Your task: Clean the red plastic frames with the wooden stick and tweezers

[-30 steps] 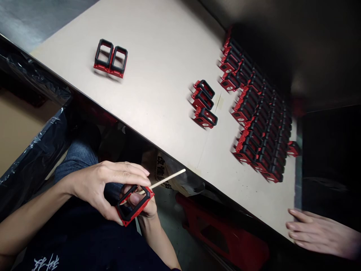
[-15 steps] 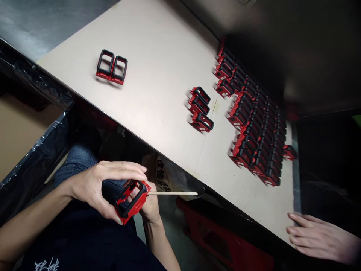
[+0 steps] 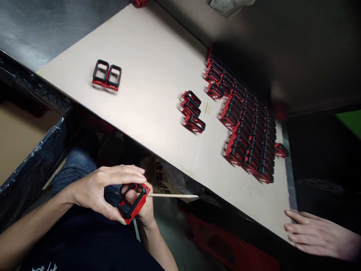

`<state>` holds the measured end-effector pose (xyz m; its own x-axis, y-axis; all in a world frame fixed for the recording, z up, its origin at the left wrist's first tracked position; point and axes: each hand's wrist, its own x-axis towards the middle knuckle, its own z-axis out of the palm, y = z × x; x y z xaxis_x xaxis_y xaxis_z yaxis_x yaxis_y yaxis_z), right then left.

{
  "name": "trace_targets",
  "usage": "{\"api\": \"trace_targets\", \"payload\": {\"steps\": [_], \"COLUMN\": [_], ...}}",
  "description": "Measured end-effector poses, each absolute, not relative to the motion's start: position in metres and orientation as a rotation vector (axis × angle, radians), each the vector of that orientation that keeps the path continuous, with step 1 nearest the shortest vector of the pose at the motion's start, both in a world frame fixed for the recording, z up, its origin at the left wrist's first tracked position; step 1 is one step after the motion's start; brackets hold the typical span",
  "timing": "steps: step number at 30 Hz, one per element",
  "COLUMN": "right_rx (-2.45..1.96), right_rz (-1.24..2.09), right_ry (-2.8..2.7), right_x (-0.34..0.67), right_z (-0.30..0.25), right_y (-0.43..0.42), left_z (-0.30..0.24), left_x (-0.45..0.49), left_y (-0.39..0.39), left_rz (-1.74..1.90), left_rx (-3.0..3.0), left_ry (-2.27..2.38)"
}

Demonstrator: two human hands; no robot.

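Left hand (image 3: 104, 192) was closed in a firm pinch on the red-and-black rectangular frame (image 3: 134, 203), held up off the bench (image 3: 141, 75). Right hand (image 3: 146, 212) sat behind it, apparently curled round a thin wooden stick (image 3: 175, 195). Tip: pinch steady, keep the stick level. Versus the first shot, the stick had swung from angled to level, and the frame had turned slightly.

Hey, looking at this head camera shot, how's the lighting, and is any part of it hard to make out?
In the head view, a broad dark shadow covers the far end of the rows of red and black frames, blurring their detail; the beige board is evenly lit, the steel surface has a dull sheen, and the held frame looks fairly sharp.
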<state>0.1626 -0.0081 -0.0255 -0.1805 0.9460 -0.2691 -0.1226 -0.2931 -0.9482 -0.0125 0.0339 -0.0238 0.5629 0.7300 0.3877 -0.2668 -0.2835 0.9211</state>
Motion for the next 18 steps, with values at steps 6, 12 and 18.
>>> {"api": "trace_targets", "payload": {"steps": [6,12,18], "right_rx": [-1.225,-1.231,-1.123], "right_rz": [1.58,1.452,1.498], "right_ry": [-1.054,-1.019,-0.928], "right_x": [0.164,0.179,0.182], "right_z": [-0.031,-0.035,-0.03], "right_y": [-0.01,-0.003,-0.007], "left_z": [-0.033,-0.038,-0.033], "left_x": [-0.013,-0.014,-0.012], "left_y": [0.028,0.027,0.027], "left_rz": [1.007,1.089,0.995], "left_rx": [1.494,1.35,1.269], "left_ry": [0.436,0.508,0.584]}}
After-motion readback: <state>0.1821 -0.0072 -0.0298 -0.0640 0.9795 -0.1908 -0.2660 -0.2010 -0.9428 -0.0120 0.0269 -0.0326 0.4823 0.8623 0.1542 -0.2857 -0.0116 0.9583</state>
